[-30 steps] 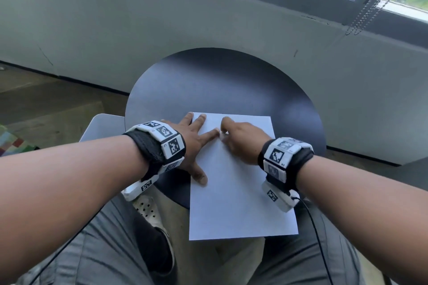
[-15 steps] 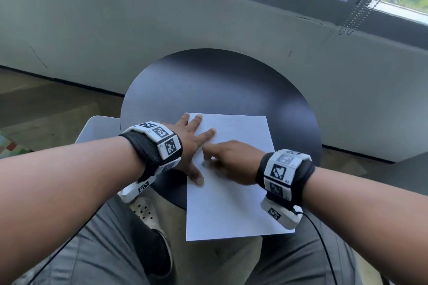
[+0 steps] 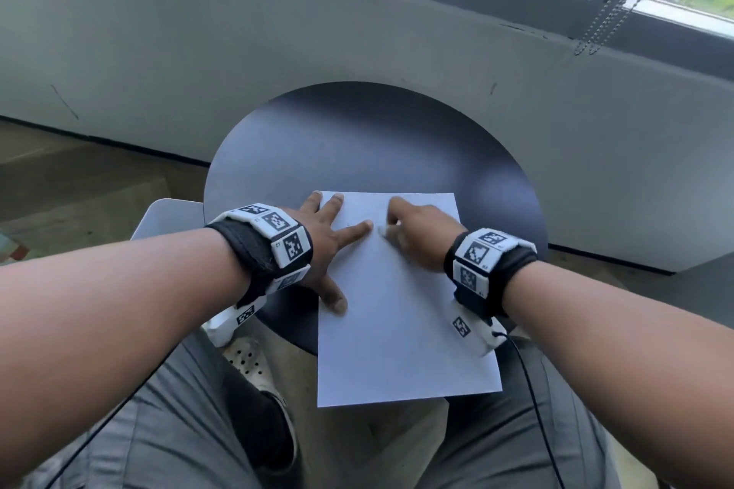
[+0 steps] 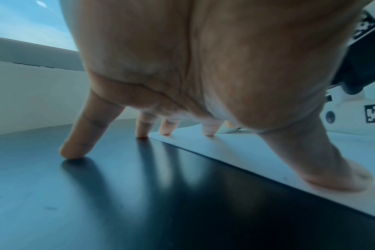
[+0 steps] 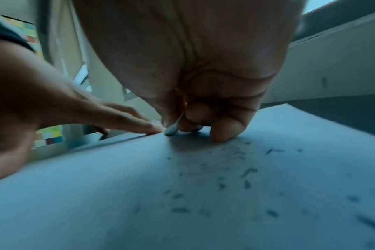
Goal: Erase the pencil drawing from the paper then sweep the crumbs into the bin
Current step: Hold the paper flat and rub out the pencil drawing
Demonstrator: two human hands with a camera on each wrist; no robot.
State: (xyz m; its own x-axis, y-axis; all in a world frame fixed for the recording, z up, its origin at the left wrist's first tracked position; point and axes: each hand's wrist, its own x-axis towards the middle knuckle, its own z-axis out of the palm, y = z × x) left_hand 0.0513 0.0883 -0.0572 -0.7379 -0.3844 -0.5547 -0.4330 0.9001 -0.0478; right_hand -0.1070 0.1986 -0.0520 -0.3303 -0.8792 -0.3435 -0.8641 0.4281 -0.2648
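A white sheet of paper [image 3: 397, 322] lies on the round dark table [image 3: 377, 139], its near end hanging past the table's edge. My left hand [image 3: 329, 246] lies flat with fingers spread on the sheet's left edge; thumb and two fingers press the paper [image 4: 257, 152], the outer fingers touch the table [image 4: 96, 194]. My right hand [image 3: 415, 238] is curled, pinching a small white eraser [image 5: 171, 129] whose tip touches the paper beside the left index finger. Dark eraser crumbs [image 5: 246, 172] are scattered on the sheet [image 5: 139, 186] behind the right hand. No pencil lines show clearly.
A pale grey object [image 3: 167, 218] stands below the table's left edge; I cannot tell whether it is the bin. A grey wall [image 3: 278, 52] rises right behind the table under a window. My legs are under the near edge.
My right hand, with the eraser, slid toward me and to the left, then back up the sheet to beside the left index finger. The left hand stayed in place.
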